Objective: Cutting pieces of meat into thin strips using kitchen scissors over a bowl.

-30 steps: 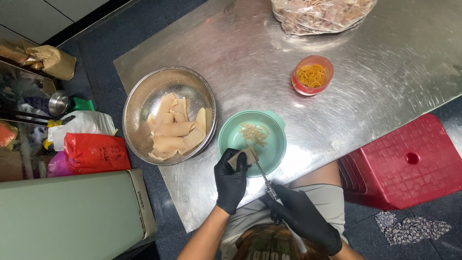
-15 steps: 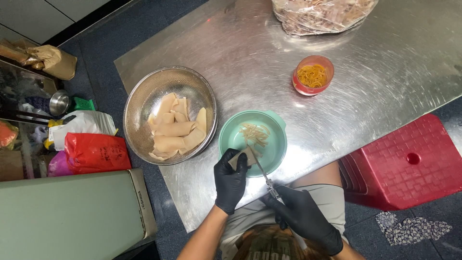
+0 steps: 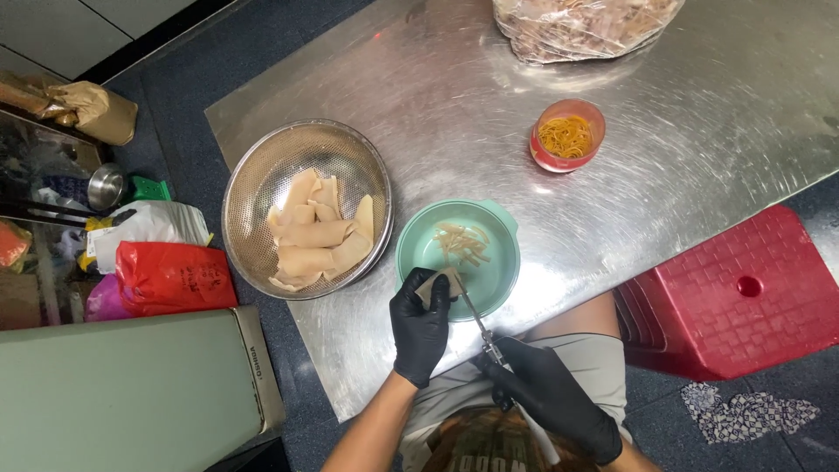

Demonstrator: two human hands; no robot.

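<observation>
Right hand (image 3: 551,393): black glove, nearest of all, below the table's near edge over the lap; fingers curled tight round the handles of slim metal scissors (image 3: 479,325) whose blades point up-left into the bowl.
Left hand (image 3: 422,319): black glove, at the near rim of the green bowl; thumb and fingertips pinch one pale, thin piece (image 3: 440,284) right where the scissor blades meet it.
Green bowl (image 3: 458,255): one, round, smooth plastic with a small lip on its far right; a small heap of thin pale cut strips (image 3: 461,243) lies inside, more than I can count.
Steel colander bowl (image 3: 307,208): one, just left of the green bowl, rims nearly touching; fine mesh wall, holding several flat, cream, leaf-shaped slices, overlapped.
Red cup (image 3: 568,135): one, small and round, farther right, well apart from both bowls, filled with yellow rubber bands.
Clear bag (image 3: 584,26): one, at the far edge, crinkled plastic, full.
Table (image 3: 699,114): brushed steel, scratched; broad bare stretch on the right and far left.
Red stool (image 3: 743,293): one, waffle-patterned plastic, right of the lap.
</observation>
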